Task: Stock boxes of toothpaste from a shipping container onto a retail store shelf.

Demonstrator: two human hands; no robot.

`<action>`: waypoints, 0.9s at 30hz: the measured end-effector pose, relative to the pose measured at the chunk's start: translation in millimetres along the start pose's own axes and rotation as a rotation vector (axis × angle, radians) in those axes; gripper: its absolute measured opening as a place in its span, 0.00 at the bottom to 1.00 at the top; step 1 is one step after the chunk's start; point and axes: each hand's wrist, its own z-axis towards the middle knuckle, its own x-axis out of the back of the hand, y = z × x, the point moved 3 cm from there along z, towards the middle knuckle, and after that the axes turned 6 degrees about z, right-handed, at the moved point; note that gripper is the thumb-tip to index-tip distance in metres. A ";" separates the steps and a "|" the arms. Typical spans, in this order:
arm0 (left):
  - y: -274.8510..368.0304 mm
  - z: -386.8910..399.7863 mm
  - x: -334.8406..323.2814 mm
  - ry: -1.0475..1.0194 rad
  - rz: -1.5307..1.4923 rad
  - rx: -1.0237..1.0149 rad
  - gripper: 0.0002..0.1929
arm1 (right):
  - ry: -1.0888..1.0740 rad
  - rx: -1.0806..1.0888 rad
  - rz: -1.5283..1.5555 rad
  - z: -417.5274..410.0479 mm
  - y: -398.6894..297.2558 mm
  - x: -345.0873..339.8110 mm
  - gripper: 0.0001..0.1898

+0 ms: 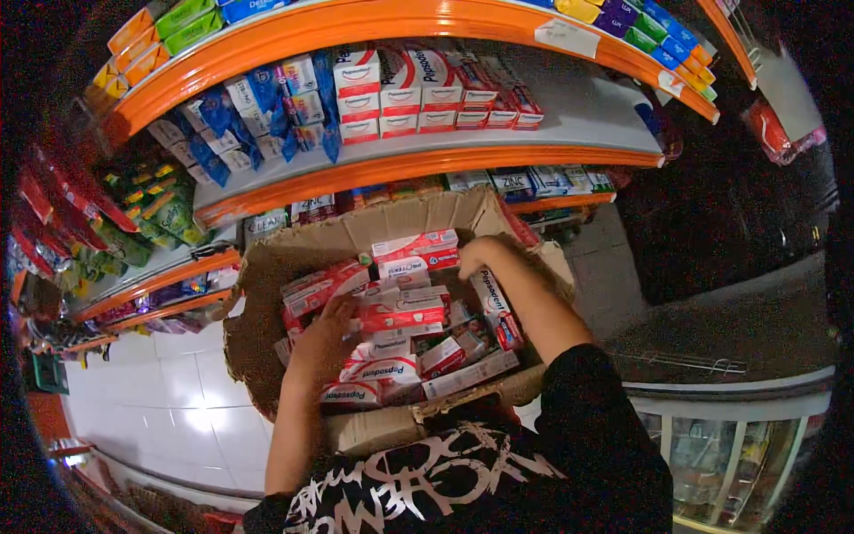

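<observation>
A worn cardboard carton point(434, 217) stands before me with its top flaps spread, holding many red-and-white Pepsodent toothpaste boxes point(400, 314) in loose layers. My left hand point(330, 327) is blurred and reaches in at the left, over the boxes there; its fingertips are partly hidden. At the back right corner, my right hand point(482, 253) bends down with curled fingers beside a stack of toothpaste boxes point(417, 250). Below that hand, one Pepsodent box point(497, 310) leans along the carton's right side. Whether either hand grips a box does not show.
Beyond the carton, a grey shelf point(574, 130) with an orange edge bears stacked Pepsodent boxes point(400, 93) and blue-and-white packs point(247, 113). Soap packs point(190, 23) line the shelf above. Green pouches point(167, 207) sit at left. A glass display case point(727, 460) stands at lower right.
</observation>
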 end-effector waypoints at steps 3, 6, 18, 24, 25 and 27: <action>4.0 2.5 -0.1 0.054 -0.001 -0.055 0.21 | 0.054 -0.077 -0.094 -14.8 0.8 -1.7 0.19; 9.4 4.8 11.2 -0.016 -0.122 0.122 0.21 | 0.079 -0.110 -0.173 -38.2 -3.9 4.5 0.18; -9.0 13.4 10.8 0.625 0.042 0.025 0.26 | 0.076 0.552 0.172 -114.7 -42.4 41.4 0.20; 60.0 14.7 -3.2 0.226 -0.619 -0.252 0.47 | 0.260 1.108 0.514 -198.4 -122.3 58.5 0.33; 54.0 13.7 -4.7 0.229 -0.631 -0.206 0.47 | 0.255 1.120 0.501 -198.9 -125.9 57.5 0.33; 43.3 11.7 -2.4 0.332 -0.674 -0.188 0.44 | 0.417 1.153 0.570 -201.6 -126.4 61.5 0.36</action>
